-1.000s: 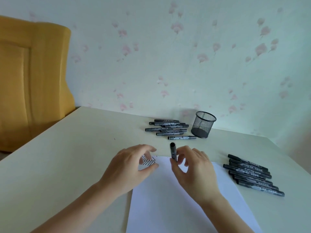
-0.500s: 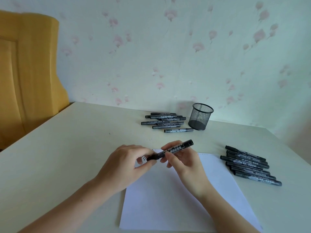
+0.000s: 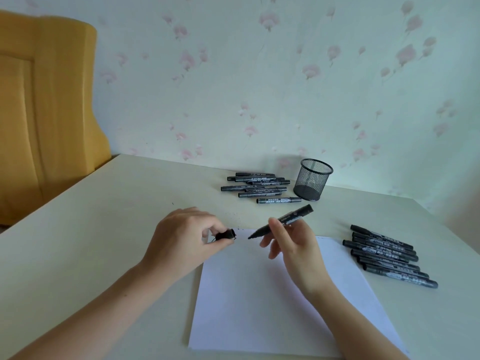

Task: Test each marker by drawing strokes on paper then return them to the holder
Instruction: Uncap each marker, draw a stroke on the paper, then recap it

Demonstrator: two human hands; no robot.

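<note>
Now uncapped: left hand (image 3: 181,240) pinches the cap (image 3: 225,234), right hand (image 3: 291,245) holds the marker (image 3: 281,221). Next, stroke the paper (image 3: 259,302).

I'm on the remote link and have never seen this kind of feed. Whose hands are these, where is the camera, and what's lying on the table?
There is no machine: these are a person's bare hands, filmed by one wide-angle camera on their head, looking down. The right hand holds an uncapped black marker; the left hand pinches its black cap. Below lies a white paper sheet on the cream table. A black mesh pen holder stands at the back, a pile of black markers beside it. A second row of black markers lies right of the sheet.
</note>
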